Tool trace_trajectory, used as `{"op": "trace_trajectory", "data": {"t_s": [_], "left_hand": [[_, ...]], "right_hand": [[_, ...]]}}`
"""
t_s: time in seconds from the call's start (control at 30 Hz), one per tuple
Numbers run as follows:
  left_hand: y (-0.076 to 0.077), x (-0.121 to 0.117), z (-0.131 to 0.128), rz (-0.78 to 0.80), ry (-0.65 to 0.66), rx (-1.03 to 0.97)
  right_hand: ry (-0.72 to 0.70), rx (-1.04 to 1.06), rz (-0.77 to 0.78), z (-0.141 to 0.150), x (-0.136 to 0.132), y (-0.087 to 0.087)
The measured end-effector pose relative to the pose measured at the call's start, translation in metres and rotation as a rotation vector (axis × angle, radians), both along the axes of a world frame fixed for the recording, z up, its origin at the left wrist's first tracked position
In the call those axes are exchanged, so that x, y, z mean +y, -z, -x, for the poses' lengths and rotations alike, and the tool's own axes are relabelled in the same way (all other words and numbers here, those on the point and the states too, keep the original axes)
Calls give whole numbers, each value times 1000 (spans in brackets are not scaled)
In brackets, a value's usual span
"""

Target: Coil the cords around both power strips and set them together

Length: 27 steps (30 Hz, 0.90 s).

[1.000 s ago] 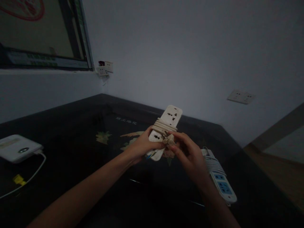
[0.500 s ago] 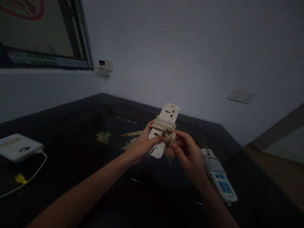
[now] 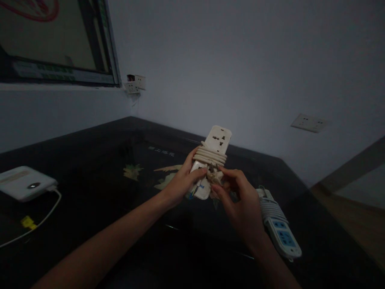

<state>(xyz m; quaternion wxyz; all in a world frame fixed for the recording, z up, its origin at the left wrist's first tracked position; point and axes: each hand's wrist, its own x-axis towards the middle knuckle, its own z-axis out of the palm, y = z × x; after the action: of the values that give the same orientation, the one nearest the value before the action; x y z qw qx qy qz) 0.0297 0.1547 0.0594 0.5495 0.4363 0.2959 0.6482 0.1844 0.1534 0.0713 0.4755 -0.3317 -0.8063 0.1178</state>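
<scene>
A white power strip [image 3: 219, 138] is held tilted above the dark table, its far end pointing away from me. Several turns of its cream cord [image 3: 210, 155] wrap around the middle. My left hand [image 3: 185, 178] grips the strip from the left side, the thumb lying across its face. Between the thumb and fingers of my right hand [image 3: 240, 196] is the cord's plug [image 3: 215, 177], its metal prongs pointing up toward the coils. The plug sits over the strip's near half and partly hides the sockets there.
On the black table [image 3: 144, 241] at right lies a second power strip [image 3: 284, 235] with blue sockets and a wound grey cord. A white box-shaped device [image 3: 27, 182] with a cable and yellow tag [image 3: 28, 222] rests at left. Wall sockets [image 3: 309, 123] are on the wall behind.
The power strip has shifted slightly up and to the right in view. My right hand's pinch on the plug has turned, so its prongs show more clearly near the coils.
</scene>
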Motion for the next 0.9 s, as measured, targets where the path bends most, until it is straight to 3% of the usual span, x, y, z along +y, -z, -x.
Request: {"op": "trace_trajectory", "data": {"t_s": [0.13, 0.33, 0.6, 0.9], "left_hand": [[-4, -2, -1, 9, 50, -103], [-1, -1, -3, 54, -53, -82], [2, -1, -10, 66, -127, -76], [2, -1, -7, 1, -136, -43]], "right_hand": [[35, -41, -52, 0, -3, -3], [17, -153, -152, 6, -6, 0], [110, -198, -222, 12, -10, 8], [130, -211, -175, 17, -11, 3]]}}
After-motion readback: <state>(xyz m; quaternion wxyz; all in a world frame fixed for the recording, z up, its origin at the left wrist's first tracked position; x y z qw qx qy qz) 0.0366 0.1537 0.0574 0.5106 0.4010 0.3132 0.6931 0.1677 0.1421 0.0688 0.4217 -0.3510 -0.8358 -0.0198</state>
